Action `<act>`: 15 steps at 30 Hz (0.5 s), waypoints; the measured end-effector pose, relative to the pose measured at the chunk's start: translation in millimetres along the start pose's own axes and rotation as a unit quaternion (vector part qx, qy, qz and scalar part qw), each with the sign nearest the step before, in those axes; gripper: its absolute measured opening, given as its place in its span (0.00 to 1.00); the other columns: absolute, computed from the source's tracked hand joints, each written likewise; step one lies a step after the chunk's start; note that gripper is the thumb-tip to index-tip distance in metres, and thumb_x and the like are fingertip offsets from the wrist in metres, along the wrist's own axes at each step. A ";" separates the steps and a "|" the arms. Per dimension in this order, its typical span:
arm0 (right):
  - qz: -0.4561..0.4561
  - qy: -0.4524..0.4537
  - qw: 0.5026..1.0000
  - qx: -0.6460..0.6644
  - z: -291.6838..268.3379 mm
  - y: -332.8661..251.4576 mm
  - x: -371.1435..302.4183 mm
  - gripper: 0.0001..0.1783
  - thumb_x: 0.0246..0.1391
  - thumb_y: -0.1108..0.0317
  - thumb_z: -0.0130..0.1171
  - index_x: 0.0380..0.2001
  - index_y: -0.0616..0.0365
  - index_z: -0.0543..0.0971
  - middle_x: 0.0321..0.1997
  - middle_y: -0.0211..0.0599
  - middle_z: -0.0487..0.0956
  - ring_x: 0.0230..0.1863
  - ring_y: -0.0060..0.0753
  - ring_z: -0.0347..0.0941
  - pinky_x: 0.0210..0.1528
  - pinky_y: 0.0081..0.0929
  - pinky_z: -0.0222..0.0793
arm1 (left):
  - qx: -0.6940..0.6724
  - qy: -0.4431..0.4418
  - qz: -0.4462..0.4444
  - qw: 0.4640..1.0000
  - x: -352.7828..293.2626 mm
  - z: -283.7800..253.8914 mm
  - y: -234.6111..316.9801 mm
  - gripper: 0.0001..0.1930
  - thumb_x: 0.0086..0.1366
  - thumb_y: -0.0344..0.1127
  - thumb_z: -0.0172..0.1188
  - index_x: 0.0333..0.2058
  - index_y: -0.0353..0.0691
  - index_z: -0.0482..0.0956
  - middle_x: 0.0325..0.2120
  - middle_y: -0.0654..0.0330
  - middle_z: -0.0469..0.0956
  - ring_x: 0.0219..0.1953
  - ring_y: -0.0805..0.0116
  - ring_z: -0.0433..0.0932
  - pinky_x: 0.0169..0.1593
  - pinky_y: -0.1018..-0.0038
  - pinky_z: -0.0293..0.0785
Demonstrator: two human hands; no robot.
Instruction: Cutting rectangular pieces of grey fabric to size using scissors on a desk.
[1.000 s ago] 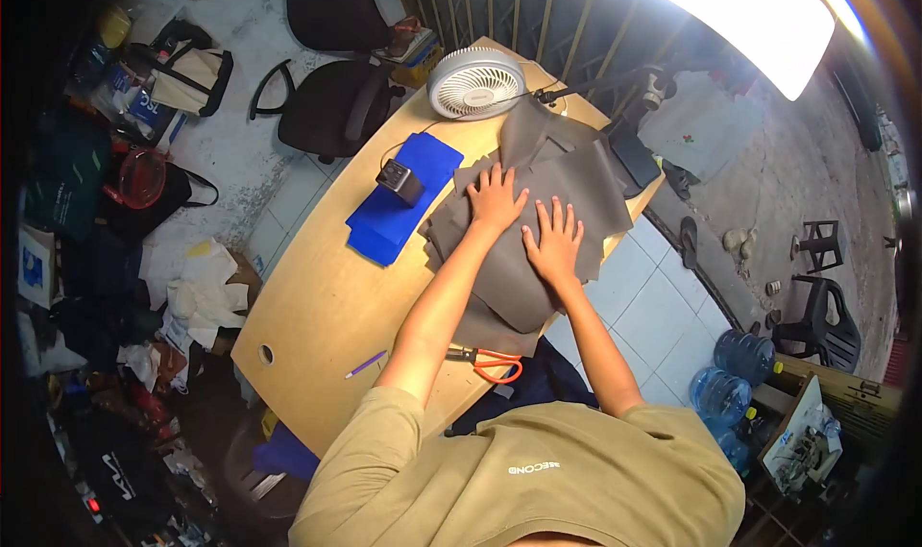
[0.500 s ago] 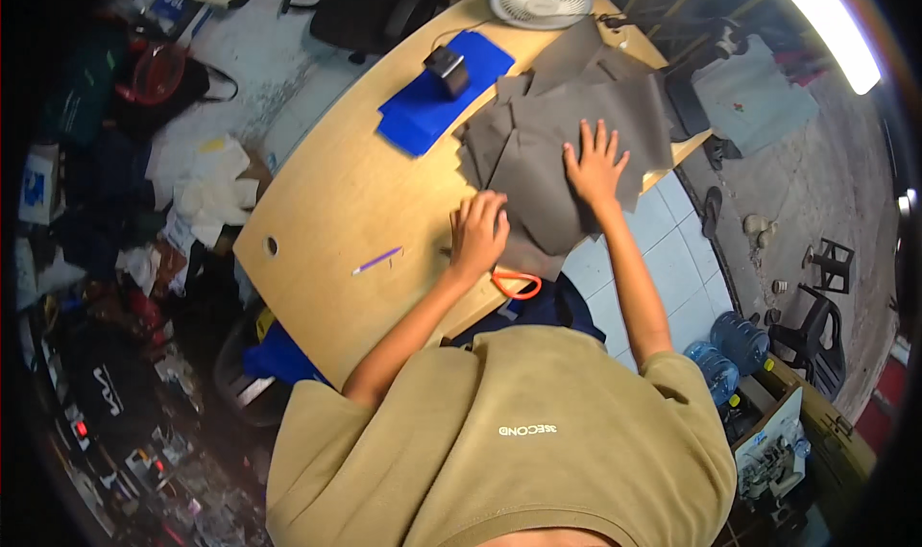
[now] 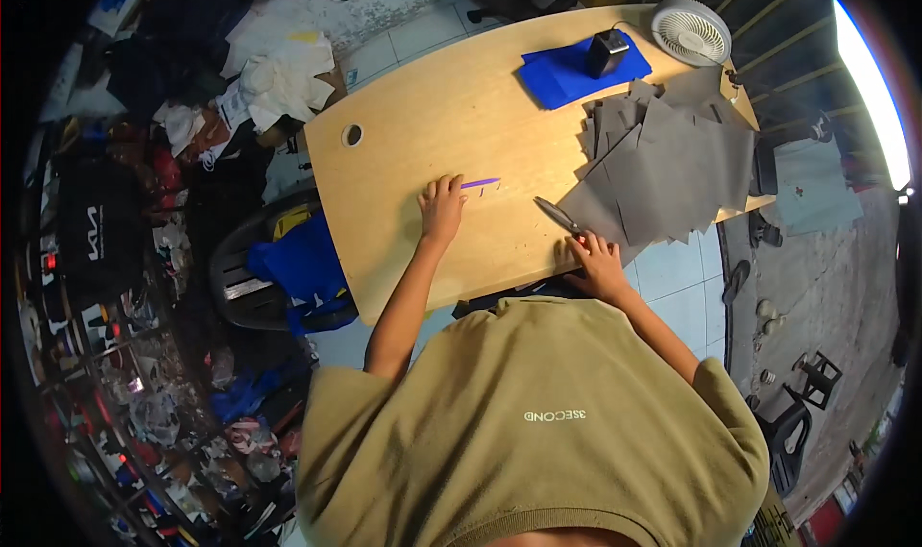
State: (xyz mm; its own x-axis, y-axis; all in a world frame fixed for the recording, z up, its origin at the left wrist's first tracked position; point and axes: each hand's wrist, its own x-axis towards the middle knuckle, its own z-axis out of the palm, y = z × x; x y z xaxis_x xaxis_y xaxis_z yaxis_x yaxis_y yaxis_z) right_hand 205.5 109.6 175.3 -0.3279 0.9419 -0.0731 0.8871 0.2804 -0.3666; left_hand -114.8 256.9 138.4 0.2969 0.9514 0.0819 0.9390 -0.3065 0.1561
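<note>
The step in hand looks like getting hold of two hand tools on the wooden worktop [image 3: 423,105], one for each hand. The left hand [image 3: 443,213] is over the worktop's left part, inward from its left edge, fingers bent and fairly close together at the left end of a purple pen [image 3: 482,183]; whether they pinch it or only touch it, I cannot tell. The pen lies flat, its free end pointing toward the right end. By the near edge, the right hand [image 3: 600,267] has its fingers curled over the red handles of the scissors [image 3: 557,215], with the thumb lower and apart from the fingertips (how firmly it grips is hidden by the hand itself). The dark blades lie pointing toward the far edge and somewhat left, just beside the loose pile of grey sheets [image 3: 672,168] that covers the right end. Near the far edge are blue sheets [image 3: 552,76] with a black box [image 3: 607,53] on top, and a fan [image 3: 691,32] stands at the far right corner. As I judge it, lifting the scissors would call for a secure hold on the handles and for keeping the blades clear of the grey sheets.
</note>
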 end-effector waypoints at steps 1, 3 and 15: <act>0.023 -0.050 0.998 -0.010 12.8 -0.5 2.0 0.45 0.44 0.54 0.68 0.66 0.45 0.61 0.58 0.43 0.66 0.58 0.46 0.62 0.53 0.48 0.59 | -0.002 0.005 -0.003 1.000 -3.5 4.1 -4.7 0.17 0.64 0.36 0.58 0.52 0.44 0.74 0.48 0.61 0.74 0.52 0.58 0.69 0.50 0.54 0.65; 0.061 -0.040 0.997 -0.004 28.4 -2.9 7.4 0.45 0.44 0.54 0.69 0.65 0.45 0.62 0.58 0.43 0.66 0.59 0.46 0.62 0.53 0.47 0.59 | 0.019 -0.074 0.019 0.997 -0.7 7.1 -6.7 0.14 0.64 0.38 0.59 0.46 0.42 0.76 0.44 0.61 0.76 0.51 0.60 0.70 0.50 0.56 0.65; 0.210 0.029 0.974 -0.078 48.3 4.0 -6.7 0.46 0.32 0.57 0.74 0.60 0.40 0.67 0.55 0.42 0.65 0.58 0.48 0.60 0.49 0.51 0.61 | -0.535 0.006 -0.232 0.812 -75.4 31.9 -37.3 0.08 0.68 0.34 0.57 0.39 0.35 0.75 0.29 0.62 0.78 0.32 0.74 0.76 0.37 0.74 0.73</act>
State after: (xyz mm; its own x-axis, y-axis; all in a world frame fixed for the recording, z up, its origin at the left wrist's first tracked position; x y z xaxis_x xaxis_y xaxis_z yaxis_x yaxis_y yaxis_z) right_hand 195.6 95.5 129.5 0.0905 0.9871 -0.1320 0.9790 -0.1126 -0.1702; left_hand -166.7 197.6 95.0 -0.0537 0.9735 -0.2223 0.2583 0.2286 0.9386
